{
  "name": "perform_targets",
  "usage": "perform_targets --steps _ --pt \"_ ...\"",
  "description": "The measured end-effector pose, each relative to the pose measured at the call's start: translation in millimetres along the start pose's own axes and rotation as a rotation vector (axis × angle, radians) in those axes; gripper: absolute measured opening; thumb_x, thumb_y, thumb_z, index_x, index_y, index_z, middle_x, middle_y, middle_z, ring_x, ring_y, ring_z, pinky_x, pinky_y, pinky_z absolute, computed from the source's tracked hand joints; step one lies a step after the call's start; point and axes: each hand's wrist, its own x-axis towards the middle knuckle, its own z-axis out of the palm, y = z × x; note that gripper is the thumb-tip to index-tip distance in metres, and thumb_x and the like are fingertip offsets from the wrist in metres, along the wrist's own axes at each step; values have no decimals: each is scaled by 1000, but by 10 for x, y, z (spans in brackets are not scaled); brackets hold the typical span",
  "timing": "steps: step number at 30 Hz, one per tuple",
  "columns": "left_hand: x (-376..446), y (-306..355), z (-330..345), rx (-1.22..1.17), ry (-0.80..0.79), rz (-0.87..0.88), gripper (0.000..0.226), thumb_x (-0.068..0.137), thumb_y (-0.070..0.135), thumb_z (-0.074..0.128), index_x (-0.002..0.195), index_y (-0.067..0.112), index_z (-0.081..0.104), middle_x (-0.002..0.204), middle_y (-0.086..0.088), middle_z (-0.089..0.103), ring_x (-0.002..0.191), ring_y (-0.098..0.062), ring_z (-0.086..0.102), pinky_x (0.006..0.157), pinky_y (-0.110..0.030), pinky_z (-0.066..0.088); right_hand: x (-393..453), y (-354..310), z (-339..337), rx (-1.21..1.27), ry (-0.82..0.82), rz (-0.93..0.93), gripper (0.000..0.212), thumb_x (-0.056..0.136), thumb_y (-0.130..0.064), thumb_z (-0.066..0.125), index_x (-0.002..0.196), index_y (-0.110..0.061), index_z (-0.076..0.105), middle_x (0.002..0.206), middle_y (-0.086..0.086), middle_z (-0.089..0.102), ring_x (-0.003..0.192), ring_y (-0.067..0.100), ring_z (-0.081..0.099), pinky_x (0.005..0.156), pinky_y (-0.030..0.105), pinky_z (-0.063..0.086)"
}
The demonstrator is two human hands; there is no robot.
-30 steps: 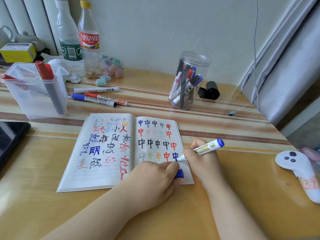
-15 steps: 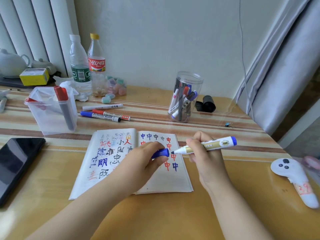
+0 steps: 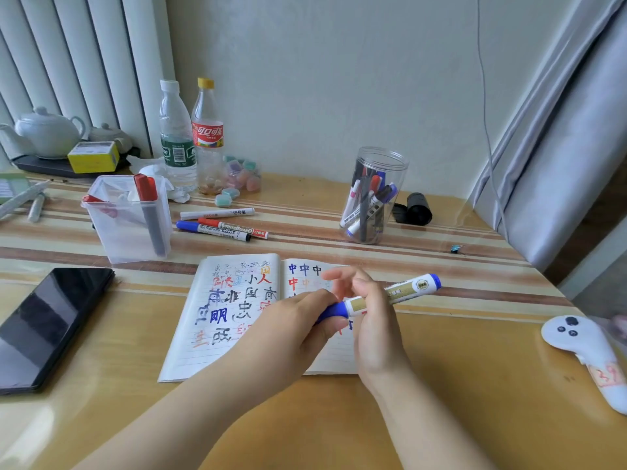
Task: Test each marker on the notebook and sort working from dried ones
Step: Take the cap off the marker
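Note:
An open notebook (image 3: 234, 310) full of coloured test characters lies in front of me. Above its right page my right hand (image 3: 369, 320) grips a white and gold blue marker (image 3: 400, 291), its blue end pointing right. My left hand (image 3: 298, 329) holds the blue cap (image 3: 334, 312) pushed onto the marker's tip. A round clear jar (image 3: 373, 195) with several markers stands behind the notebook on the right. A square clear tub (image 3: 130, 218) on the left holds red-capped markers. Three markers (image 3: 220, 225) lie on the table between them.
A black phone (image 3: 47, 323) lies at the left edge. A white controller (image 3: 590, 351) lies at the right. Two bottles (image 3: 191, 137), pastel erasers, a teapot and a yellow box stand at the back. A black roll (image 3: 417, 208) sits beside the jar.
The right hand lifted the marker's tip off the page after writing. The left hand brought the blue cap up and pushed it onto the tip. My view rose.

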Motion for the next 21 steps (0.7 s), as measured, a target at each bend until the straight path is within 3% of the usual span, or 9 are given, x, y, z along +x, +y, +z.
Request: perform_targets --steps 3,9,11,13,16,19,21 --pt "-17 -5 4 2 14 20 33 89 38 41 86 10 58 63 27 37 58 9 44 53 -6 34 -14 34 55 80 -32 36 43 74 -34 32 73 -17 71 83 -3 66 85 9 59 77 26 42" --pt "15 -33 35 35 67 17 35 87 34 41 84 5 61 67 15 53 57 -8 42 51 -11 37 40 20 140 260 -69 56 42 71 -27 31 64 -8 68 82 5 73 86 12 67 70 15 50" --pt "26 -58 36 50 54 30 33 87 34 42 90 7 62 86 5 67 63 -12 54 51 -19 42 51 56 150 308 -71 95 41 71 -27 33 64 -9 69 83 10 73 87 17 67 73 20 51" --pt "32 -84 44 63 17 20 34 89 35 42 97 9 63 103 3 67 76 -17 60 58 -28 48 74 114 145 295 -49 151 39 72 -30 36 67 -10 70 87 12 72 93 22 66 83 29 52" --pt "81 -92 37 106 -43 -66 34 93 36 45 104 8 62 82 1 63 59 -15 47 58 -29 40 126 169 116 267 -24 274 44 89 -36 36 78 -13 72 90 7 72 98 20 62 96 33 43" --pt "176 -139 -53 127 12 -217 21 92 29 53 98 11 61 69 4 59 58 -13 49 57 -19 37 151 128 52 239 -90 364 55 91 -55 34 91 -9 64 85 7 67 83 17 58 84 31 41" --pt "237 -187 -154 124 73 -322 15 91 30 54 93 16 59 63 8 54 55 -10 47 53 -14 36 133 101 -32 -6 -32 342 44 91 -51 44 87 -11 63 76 4 66 71 14 56 75 30 42"
